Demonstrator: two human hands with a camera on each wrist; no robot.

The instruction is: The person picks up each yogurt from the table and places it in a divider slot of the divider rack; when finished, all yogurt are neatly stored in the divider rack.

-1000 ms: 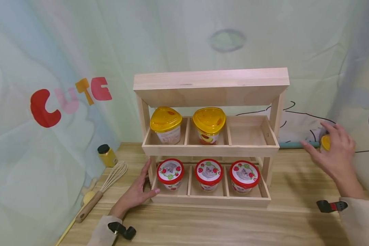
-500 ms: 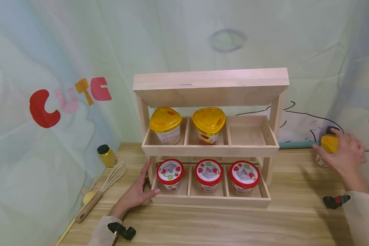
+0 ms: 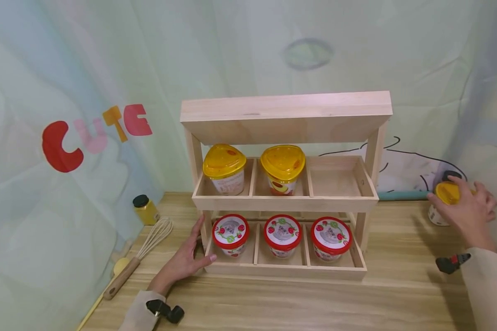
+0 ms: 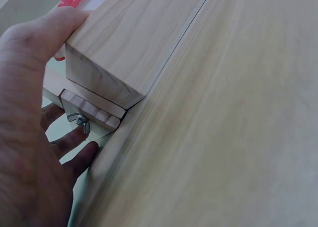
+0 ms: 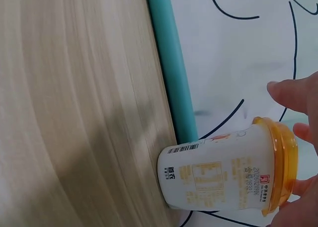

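Observation:
My left hand (image 3: 182,262) grips the lower left corner of a two-tier wooden rack (image 3: 283,202); in the left wrist view its thumb lies on the tray end and its fingers reach round beside a wing nut (image 4: 79,120). Far right, my right hand (image 3: 465,207) is around the top of a yogurt cup (image 5: 218,175) with a yellow lid. In the right wrist view, the thumb is apart from that lid, and the cup stands on the table. Two yellow-lidded cups (image 3: 223,168) occupy the upper tier, whose right compartment is bare. Three red-lidded cups (image 3: 282,234) fill the lower compartments.
Left of the rack are a whisk (image 3: 138,259) and a yellow jar (image 3: 146,210) with a black cap. A teal roll (image 3: 407,196) runs along the back edge of the table (image 3: 294,308). Another black cap (image 3: 451,175) shows behind the right-hand cup.
My right hand has moved right to the yellow-lidded cup, and more of that cup now shows. My left hand has stayed on the rack.

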